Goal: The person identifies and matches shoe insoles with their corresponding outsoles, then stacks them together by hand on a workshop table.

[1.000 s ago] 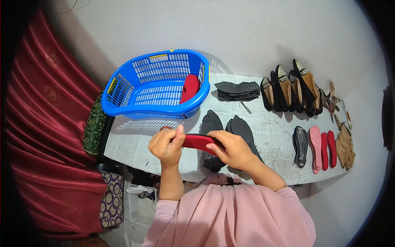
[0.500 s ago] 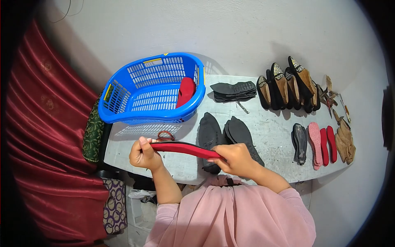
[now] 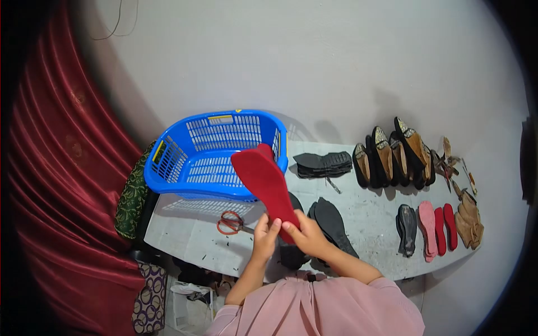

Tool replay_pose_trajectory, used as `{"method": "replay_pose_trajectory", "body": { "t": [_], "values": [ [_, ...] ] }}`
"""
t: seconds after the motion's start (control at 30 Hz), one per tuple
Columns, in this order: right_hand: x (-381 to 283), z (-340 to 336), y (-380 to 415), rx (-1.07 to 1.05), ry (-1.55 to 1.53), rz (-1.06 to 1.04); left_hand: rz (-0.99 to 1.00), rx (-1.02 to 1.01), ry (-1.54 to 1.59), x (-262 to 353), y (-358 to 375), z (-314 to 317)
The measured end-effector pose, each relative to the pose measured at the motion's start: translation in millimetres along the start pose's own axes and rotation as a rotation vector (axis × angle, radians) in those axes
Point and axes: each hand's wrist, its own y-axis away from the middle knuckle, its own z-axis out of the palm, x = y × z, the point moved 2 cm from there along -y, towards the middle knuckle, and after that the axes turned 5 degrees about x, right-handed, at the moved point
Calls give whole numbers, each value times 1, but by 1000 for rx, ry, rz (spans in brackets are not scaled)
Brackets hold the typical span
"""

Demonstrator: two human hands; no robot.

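Note:
A red insole is held up over the table, its broad end pointing away and to the left, its red face toward me. My left hand grips the lower left edge, thumb on the face. On the lower right edge, my right hand is closed the same way. Black soles lie on the table just right of the insole, and another black sole is partly hidden beneath my hands. Orange-handled scissors rest to the left of my left hand.
A blue basket stands at the back left. Behind the soles is a stack of black soles. Several black shoes line the back right. Grey, pink and red insoles lie at right near brown material. A red curtain hangs left.
The red insole was stretched sideways edge-on between my hands; now it is turned upright with its face showing. My left hand has come right, beside my right hand. The view has tilted up.

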Motion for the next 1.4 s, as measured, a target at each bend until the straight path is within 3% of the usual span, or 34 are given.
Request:
{"method": "replay_pose_trajectory", "body": {
  "t": [0.1, 0.2, 0.23, 0.37, 0.43, 0.47, 0.67, 0.77, 0.8, 0.9, 0.93, 1.03, 1.07, 1.17, 1.27, 1.4],
  "values": [
    [4, 6, -9, -110, -24, 56, -20, -9, 15, 3, -14, -1],
    [29, 10, -17, -148, -13, -74, 5, 3, -42, 11, -41, -11],
    [33, 8, -18, -120, -13, -25, 16, 7, -79, 13, -53, -17],
    [51, -16, -21, -22, -44, 137, 51, -25, -463, 31, -130, -46],
    [63, -29, -20, 37, -101, 171, 14, -44, -653, 9, -183, -81],
    [68, -35, -20, 75, -93, 171, -131, -41, -494, 5, -203, -81],
    [83, -70, -5, 279, -104, 291, -710, -56, -626, -68, -278, -106],
    [96, -85, 6, 366, -108, 328, -784, -175, -828, -133, -291, -134],
    [97, -90, 9, 382, -100, 339, -827, -230, -1057, -119, -284, -116],
    [99, -94, 14, 428, -104, 383, -789, -250, -994, -122, -280, -107],
    [103, -94, 16, 434, -118, 392, -773, -210, -841, -127, -279, -109],
    [113, -86, 16, 407, -148, 405, -724, -178, -1005, -107, -277, -96],
    [115, -83, 16, 392, -153, 409, -615, -172, -1069, -122, -282, -107],
    [109, -77, 12, 344, -149, 388, -655, -389, -1211, -127, -289, -122],
    [103, -81, 11, 351, -124, 352, -474, -596, -1520, -117, -291, -117],
    [90, -91, 21, 380, -88, 318, -68, -455, -1706, -92, -284, -112]
  ]
}}
